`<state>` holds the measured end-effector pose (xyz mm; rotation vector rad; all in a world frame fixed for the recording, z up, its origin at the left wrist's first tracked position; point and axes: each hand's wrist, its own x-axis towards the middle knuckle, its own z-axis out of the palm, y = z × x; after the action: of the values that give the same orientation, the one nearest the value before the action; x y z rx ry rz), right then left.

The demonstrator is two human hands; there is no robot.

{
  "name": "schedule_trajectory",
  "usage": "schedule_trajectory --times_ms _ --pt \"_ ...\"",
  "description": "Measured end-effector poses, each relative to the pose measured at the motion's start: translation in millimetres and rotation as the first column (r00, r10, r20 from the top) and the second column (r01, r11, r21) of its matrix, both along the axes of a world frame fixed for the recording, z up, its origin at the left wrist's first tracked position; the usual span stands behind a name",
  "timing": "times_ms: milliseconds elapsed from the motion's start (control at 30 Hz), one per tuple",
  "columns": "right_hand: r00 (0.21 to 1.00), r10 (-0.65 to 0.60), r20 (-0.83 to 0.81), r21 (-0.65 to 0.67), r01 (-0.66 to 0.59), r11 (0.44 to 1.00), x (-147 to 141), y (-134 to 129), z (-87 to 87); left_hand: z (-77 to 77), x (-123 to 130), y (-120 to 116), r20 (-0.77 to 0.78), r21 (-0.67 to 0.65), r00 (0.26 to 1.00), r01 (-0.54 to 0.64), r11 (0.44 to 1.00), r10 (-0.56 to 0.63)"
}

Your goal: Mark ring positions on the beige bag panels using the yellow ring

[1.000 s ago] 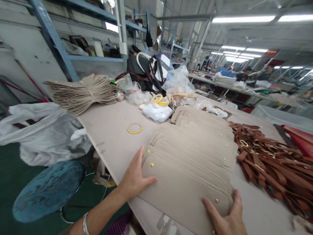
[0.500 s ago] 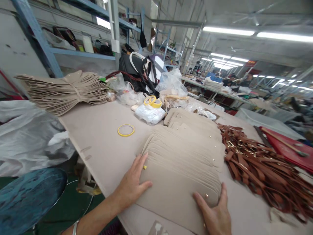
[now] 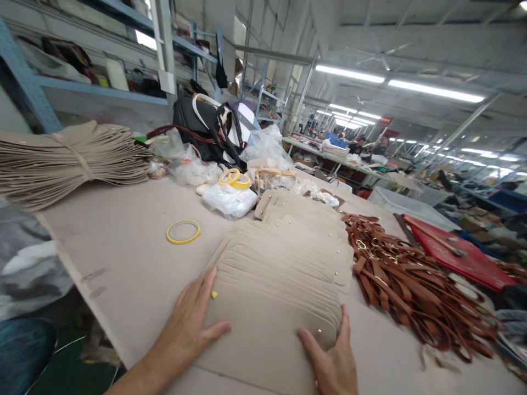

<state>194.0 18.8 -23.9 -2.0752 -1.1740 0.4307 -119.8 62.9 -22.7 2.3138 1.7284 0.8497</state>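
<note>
Beige flat panels (image 3: 263, 323) lie fanned out in an overlapping row on the table, with small metal studs near their edges. At the left edge of the nearest panel rests my left hand (image 3: 191, 318), its thumb spread over the surface beside a small yellow piece (image 3: 213, 294). My right hand (image 3: 331, 356) touches the right edge of the same panels, thumb on top and fingers apart along the side. Both hands are open and neither grips anything. Behind the row lie more studded beige panels (image 3: 308, 214).
A yellow tape ring (image 3: 183, 232) lies left of the panels. Brown straps (image 3: 403, 280) are heaped at the right, by a red item (image 3: 457, 252). A tied beige bundle (image 3: 74, 159), plastic bags (image 3: 230, 201) and a black bag (image 3: 206, 129) stand farther back.
The view has swung to the right, so the table and its items sit farther left in the picture. Both hands remain at the edges of the panels, still open.
</note>
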Motion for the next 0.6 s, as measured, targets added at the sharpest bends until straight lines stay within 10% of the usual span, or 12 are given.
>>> schedule_trajectory --times_ms 267,600 --pt "0.998 0.048 -0.042 0.075 -0.045 0.996 1.3 16.7 17.8 20.5 14.1 7.9 0.084 -0.087 0.996 0.011 0.996 -0.004" --pt "0.984 0.119 0.132 0.138 -0.137 0.981 17.1 -17.4 -6.3 25.4 0.6 -17.9 0.149 -0.173 0.988 -0.001 0.985 0.027"
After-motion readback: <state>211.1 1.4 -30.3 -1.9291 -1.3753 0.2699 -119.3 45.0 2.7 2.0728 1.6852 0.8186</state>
